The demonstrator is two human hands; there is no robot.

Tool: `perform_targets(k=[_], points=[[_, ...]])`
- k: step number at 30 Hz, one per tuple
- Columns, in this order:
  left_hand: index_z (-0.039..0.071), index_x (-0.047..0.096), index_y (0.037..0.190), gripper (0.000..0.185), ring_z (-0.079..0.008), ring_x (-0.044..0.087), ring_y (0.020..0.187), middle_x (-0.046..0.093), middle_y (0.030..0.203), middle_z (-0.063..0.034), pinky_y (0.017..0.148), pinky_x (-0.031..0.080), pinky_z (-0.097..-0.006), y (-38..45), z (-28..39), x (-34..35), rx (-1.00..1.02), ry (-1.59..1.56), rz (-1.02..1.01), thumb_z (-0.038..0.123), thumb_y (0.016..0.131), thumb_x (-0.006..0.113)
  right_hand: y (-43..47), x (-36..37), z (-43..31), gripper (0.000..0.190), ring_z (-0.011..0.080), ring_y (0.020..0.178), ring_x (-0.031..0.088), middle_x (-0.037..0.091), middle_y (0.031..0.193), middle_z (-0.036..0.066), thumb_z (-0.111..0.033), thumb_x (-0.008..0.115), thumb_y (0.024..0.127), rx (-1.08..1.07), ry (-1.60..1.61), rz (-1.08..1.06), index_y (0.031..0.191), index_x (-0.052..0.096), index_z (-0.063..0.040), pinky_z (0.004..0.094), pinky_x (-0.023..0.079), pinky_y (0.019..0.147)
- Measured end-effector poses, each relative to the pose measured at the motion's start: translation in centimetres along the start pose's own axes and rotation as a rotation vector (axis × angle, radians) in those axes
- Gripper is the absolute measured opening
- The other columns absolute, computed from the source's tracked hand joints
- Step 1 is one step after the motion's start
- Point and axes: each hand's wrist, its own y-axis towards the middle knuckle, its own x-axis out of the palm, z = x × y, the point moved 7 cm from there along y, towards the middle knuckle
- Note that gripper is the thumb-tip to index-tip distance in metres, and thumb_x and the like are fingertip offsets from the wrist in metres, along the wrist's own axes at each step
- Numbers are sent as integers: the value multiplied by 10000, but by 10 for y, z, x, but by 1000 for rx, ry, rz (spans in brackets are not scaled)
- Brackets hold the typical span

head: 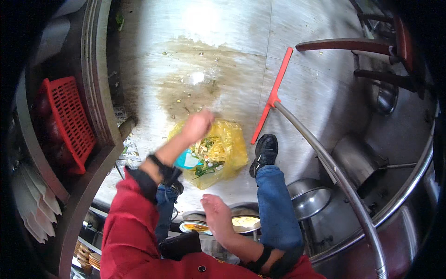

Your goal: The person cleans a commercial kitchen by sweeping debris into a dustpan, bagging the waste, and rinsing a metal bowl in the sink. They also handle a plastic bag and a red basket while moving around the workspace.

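My left hand (199, 125) is raised over the far rim of a yellow plastic bag (237, 143) on the floor between my feet. Its fingers are blurred and curled, and whether it holds anything cannot be told. Inside the bag lie green vegetable scraps (208, 168), pale scraps and a blue-and-white wrapper (188, 159). Nearer my body, my right hand (216, 211) hangs with bent fingers and nothing visible in it, apart from the bag.
A red squeegee (275, 94) with a metal handle rests right of the bag. Wet brown dirt (188, 87) spreads over the floor beyond. Metal bowls (310, 197) and a pot (355, 160) stand right; a shelf with a red basket (71, 118) stands left.
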Motion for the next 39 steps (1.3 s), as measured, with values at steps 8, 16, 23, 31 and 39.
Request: perform_targets(k=[8, 16, 23, 31, 39], points=[[41, 498, 1115, 564, -379, 475, 1018, 531, 1040, -184, 899, 399, -454, -246, -41, 78, -882, -117, 469, 103, 625, 769, 24, -33, -39, 297, 355, 1091, 481, 538, 1139, 178, -107, 645, 787, -277, -218, 285, 1064, 568, -34, 414, 358, 973], [73, 482, 1214, 577, -268, 502, 1132, 545, 1195, -114, 947, 416, -430, -304, -70, 242, -1594, -1616, 487, 264, 753, 771, 107, -53, -32, 610, 378, 1241, 370, 437, 1298, 219, -227, 691, 761, -430, -624, 492, 1260, 433, 9, 448, 257, 1055], [59, 545, 1122, 291, -178, 566, 905, 609, 1008, -49, 784, 466, -346, -224, -10, 180, -1225, -1763, 578, 116, 855, 646, 209, -59, 7, 788, 317, 1013, 599, 610, 1111, 208, -183, 677, 773, -183, -404, 212, 1440, 270, -81, 419, 459, 853], [7, 497, 1159, 391, -238, 624, 851, 631, 989, -109, 699, 527, -346, -160, -10, 109, -1190, -1510, 470, -18, 800, 650, 142, 47, 42, 509, 411, 969, 564, 598, 1009, 240, 8, 538, 743, -600, -870, -171, 1248, 492, -23, 450, 453, 818], [-11, 584, 1115, 394, -229, 633, 839, 661, 963, -116, 732, 507, -317, -229, -24, 28, -1000, -1090, 406, -116, 738, 539, -8, 54, 12, 529, 372, 1181, 474, 525, 1254, 216, -151, 584, 872, -665, -725, -385, 1351, 397, -29, 395, 396, 989]])
